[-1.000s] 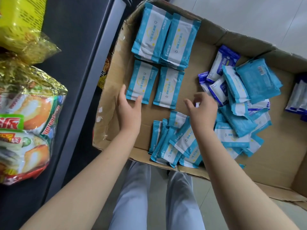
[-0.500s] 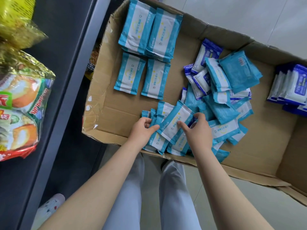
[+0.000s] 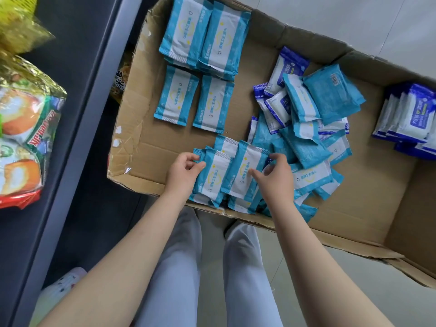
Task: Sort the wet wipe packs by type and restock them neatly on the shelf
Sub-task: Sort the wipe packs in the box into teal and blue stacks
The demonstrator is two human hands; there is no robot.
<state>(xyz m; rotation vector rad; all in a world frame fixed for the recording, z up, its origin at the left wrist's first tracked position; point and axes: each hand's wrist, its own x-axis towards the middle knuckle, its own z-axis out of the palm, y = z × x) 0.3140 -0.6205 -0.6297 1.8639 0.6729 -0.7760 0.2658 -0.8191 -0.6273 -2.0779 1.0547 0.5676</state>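
Four teal piles (image 3: 200, 74) lie sorted at the box's (image 3: 151, 156) far-left corner. My left hand (image 3: 182, 172) and right hand (image 3: 277, 179) each pinch loose teal packs (image 3: 226, 178) at the near edge — mixed heap (image 3: 309, 128) and shelving remain.

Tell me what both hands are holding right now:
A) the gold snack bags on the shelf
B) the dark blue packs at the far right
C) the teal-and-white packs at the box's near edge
C: the left hand and the right hand both pinch the teal-and-white packs lying by the near edge of the cardboard box.
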